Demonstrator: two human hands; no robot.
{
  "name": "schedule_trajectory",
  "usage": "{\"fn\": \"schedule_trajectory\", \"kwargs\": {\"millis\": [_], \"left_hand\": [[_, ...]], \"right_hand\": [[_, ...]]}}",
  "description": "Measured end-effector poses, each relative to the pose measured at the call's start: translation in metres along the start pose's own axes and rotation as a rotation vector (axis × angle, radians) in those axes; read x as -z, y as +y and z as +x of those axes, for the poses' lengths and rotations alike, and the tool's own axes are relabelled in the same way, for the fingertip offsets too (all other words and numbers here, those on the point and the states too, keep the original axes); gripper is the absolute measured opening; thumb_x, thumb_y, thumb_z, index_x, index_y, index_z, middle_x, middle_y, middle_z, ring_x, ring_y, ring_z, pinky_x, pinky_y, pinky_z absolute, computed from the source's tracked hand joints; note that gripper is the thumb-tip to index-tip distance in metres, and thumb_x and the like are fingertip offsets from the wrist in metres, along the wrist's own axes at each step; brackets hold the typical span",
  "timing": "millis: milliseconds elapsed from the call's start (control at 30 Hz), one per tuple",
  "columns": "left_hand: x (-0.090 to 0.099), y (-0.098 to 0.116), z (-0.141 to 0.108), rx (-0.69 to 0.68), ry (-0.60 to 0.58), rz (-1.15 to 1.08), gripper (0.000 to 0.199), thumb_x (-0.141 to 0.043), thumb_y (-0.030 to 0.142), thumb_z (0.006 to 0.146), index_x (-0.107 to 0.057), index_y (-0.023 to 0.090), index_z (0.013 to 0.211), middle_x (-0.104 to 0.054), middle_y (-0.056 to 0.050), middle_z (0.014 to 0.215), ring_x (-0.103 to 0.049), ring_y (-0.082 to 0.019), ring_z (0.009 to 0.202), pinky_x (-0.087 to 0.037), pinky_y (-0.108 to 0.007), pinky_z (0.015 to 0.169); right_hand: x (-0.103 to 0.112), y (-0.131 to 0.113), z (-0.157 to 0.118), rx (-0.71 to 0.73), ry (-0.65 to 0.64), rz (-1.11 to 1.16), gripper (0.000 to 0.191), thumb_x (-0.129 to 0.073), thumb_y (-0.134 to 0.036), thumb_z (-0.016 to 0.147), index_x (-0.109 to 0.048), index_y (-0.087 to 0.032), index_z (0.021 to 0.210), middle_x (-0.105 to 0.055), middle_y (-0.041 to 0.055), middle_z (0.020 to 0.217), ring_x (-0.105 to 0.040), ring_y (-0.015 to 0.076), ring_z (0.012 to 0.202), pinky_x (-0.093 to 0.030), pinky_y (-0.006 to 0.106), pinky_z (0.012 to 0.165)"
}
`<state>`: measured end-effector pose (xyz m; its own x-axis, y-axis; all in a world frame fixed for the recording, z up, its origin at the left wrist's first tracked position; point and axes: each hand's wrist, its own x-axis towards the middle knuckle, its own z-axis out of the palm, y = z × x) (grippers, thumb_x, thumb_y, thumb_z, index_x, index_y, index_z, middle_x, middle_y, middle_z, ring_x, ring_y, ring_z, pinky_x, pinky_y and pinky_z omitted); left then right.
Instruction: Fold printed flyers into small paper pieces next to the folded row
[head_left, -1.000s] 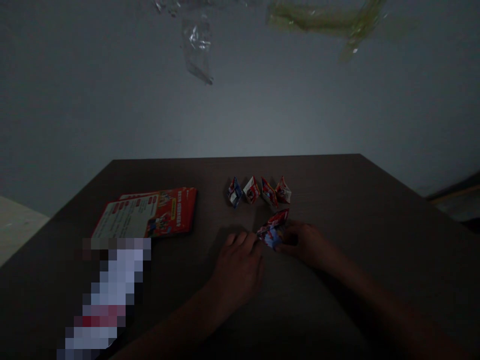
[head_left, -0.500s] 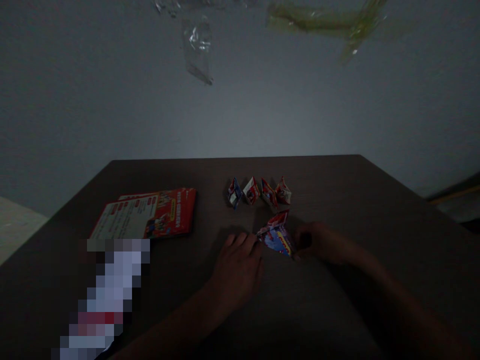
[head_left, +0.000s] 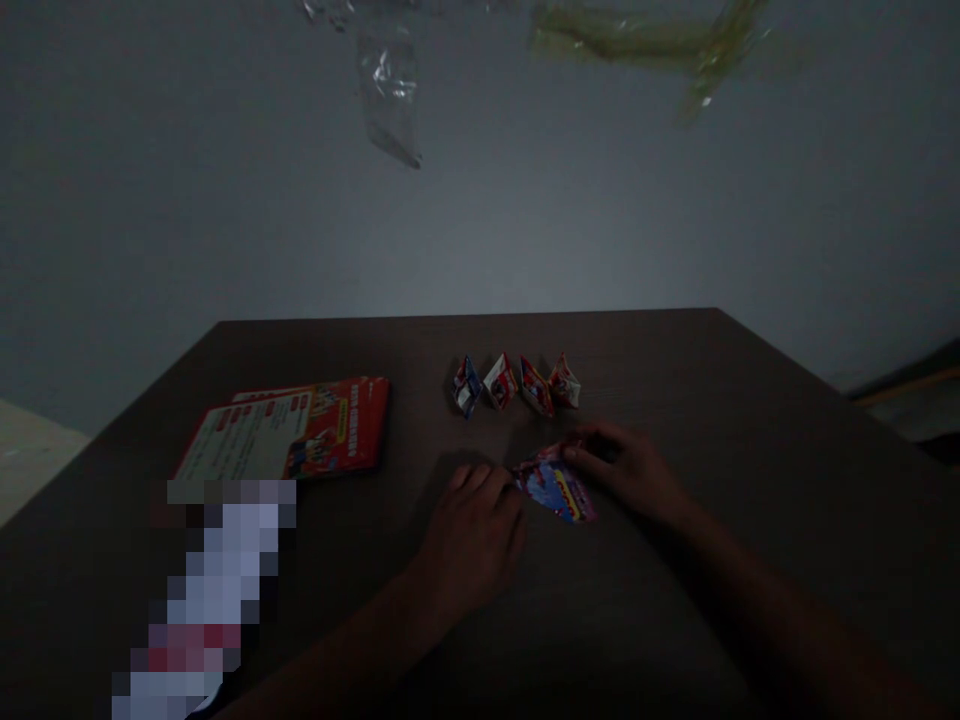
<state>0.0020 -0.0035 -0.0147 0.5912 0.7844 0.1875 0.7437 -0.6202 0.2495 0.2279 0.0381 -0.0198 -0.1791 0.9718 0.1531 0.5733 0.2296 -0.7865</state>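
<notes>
A small folded paper piece [head_left: 555,488], printed blue, red and yellow, lies on the table between my hands. My left hand [head_left: 472,535] rests palm down on the tabletop, fingers extended, with its fingertips against the paper's left corner. From the right, my right hand [head_left: 630,468] has thumb and fingers closed on the paper's upper flap, hiding part of it. Just beyond stand several folded paper pieces in a row: a blue one [head_left: 466,387] at the left, a white and red one [head_left: 500,382], a red and blue one [head_left: 536,386] and a pale red one [head_left: 564,382].
A stack of red and white printed booklets [head_left: 337,430] lies on the left of the dark table [head_left: 337,345]. Nearer me is a blurred-out pale object [head_left: 225,590]. Behind the table rises a wall [head_left: 480,220] with yellowish tape [head_left: 630,38] and clear plastic [head_left: 390,95] on it.
My right hand has moved from the paper's right corner up to its top flap. That flap stood up before and is now lower. My left hand has stayed in place.
</notes>
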Motion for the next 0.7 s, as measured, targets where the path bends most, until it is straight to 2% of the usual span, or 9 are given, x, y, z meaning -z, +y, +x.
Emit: {"fn": "schedule_trajectory", "kwargs": {"millis": [100,233,333,433,533,600,700], "left_hand": [[0.001,0.000,0.000,0.014,0.022,-0.004,0.024,-0.040,0.026,0.091,-0.058,0.018,0.104,-0.057,-0.008,0.104,-0.049,-0.024,0.099,-0.037,-0.044,0.089],[0.001,-0.001,0.000,0.024,0.069,-0.031,0.028,-0.040,0.030,0.091,-0.056,0.019,0.111,-0.056,-0.008,0.111,-0.048,-0.025,0.102,-0.037,-0.045,0.091],[0.000,-0.002,0.000,0.031,0.066,-0.057,0.029,-0.041,0.032,0.091,-0.056,0.019,0.111,-0.055,-0.009,0.113,-0.049,-0.025,0.103,-0.038,-0.045,0.091],[0.000,-0.003,0.000,0.023,0.048,-0.076,0.030,-0.042,0.033,0.090,-0.056,0.019,0.112,-0.055,-0.009,0.113,-0.049,-0.025,0.105,-0.037,-0.045,0.092],[-0.001,-0.003,-0.001,0.012,0.052,-0.078,0.030,-0.044,0.029,0.089,-0.055,0.019,0.114,-0.054,-0.009,0.116,-0.048,-0.026,0.108,-0.035,-0.046,0.095],[-0.002,-0.004,-0.001,0.008,0.050,-0.075,0.030,-0.046,0.027,0.088,-0.054,0.019,0.115,-0.053,-0.009,0.118,-0.047,-0.026,0.111,-0.034,-0.046,0.097],[-0.003,-0.003,-0.001,0.004,0.047,-0.073,0.030,-0.046,0.026,0.087,-0.055,0.019,0.115,-0.053,-0.010,0.118,-0.046,-0.025,0.112,-0.034,-0.046,0.098]], "right_hand": [[-0.001,-0.003,-0.002,-0.039,-0.022,0.053,0.025,-0.061,-0.042,0.079,-0.064,-0.018,0.081,-0.065,0.0032,0.077,-0.058,0.0169,0.071,-0.045,0.028,0.063],[-0.004,-0.007,-0.006,-0.138,-0.098,0.285,0.028,-0.065,-0.043,0.077,-0.058,-0.016,0.072,-0.060,0.0001,0.067,-0.055,0.0117,0.061,-0.043,0.023,0.056],[-0.008,-0.005,-0.007,-0.237,-0.210,0.449,0.030,-0.067,-0.043,0.074,-0.052,-0.017,0.073,-0.055,-0.0036,0.059,-0.048,0.0076,0.048,-0.038,0.019,0.043],[-0.011,-0.002,-0.007,-0.306,-0.270,0.531,0.034,-0.070,-0.041,0.071,-0.049,-0.018,0.084,-0.055,-0.0049,0.061,-0.045,0.0064,0.041,-0.038,0.019,0.037],[-0.010,-0.002,-0.005,-0.251,-0.195,0.471,0.034,-0.069,-0.039,0.073,-0.051,-0.019,0.095,-0.061,-0.0012,0.073,-0.053,0.0091,0.050,-0.045,0.021,0.044],[-0.008,-0.005,-0.004,-0.178,-0.118,0.396,0.032,-0.068,-0.037,0.074,-0.054,-0.019,0.097,-0.065,0.0032,0.086,-0.061,0.0139,0.068,-0.052,0.027,0.060],[-0.008,-0.010,-0.003,-0.099,-0.069,0.316,0.032,-0.066,-0.036,0.076,-0.058,-0.019,0.102,-0.066,0.0066,0.099,-0.063,0.0202,0.089,-0.051,0.035,0.079]]}}
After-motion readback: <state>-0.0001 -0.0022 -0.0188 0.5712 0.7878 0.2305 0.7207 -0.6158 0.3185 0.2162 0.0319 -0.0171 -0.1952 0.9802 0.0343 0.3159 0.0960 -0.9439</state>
